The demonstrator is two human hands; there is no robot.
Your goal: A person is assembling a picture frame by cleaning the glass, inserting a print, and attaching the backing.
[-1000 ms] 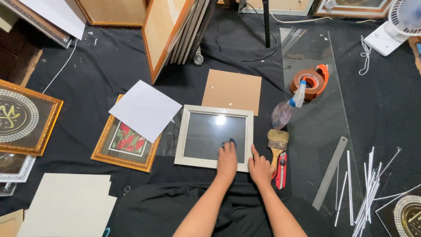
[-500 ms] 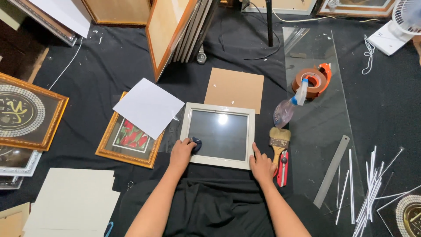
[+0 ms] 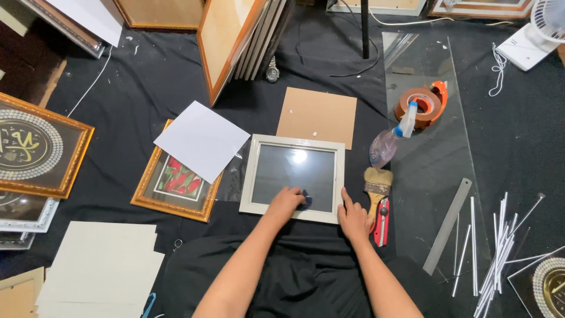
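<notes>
At the white frame's (image 3: pixel 292 178) lower edge, hands: left (image 3: pixel 286 202) pinching a dark cloth (image 3: pixel 306 201), right (image 3: pixel 354 217) spread flat.

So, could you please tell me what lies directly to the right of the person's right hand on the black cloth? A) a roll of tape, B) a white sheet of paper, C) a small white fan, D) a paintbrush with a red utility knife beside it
D: the paintbrush and the red utility knife lie just right of the right hand, which rests at the edge of the white frame.
</notes>
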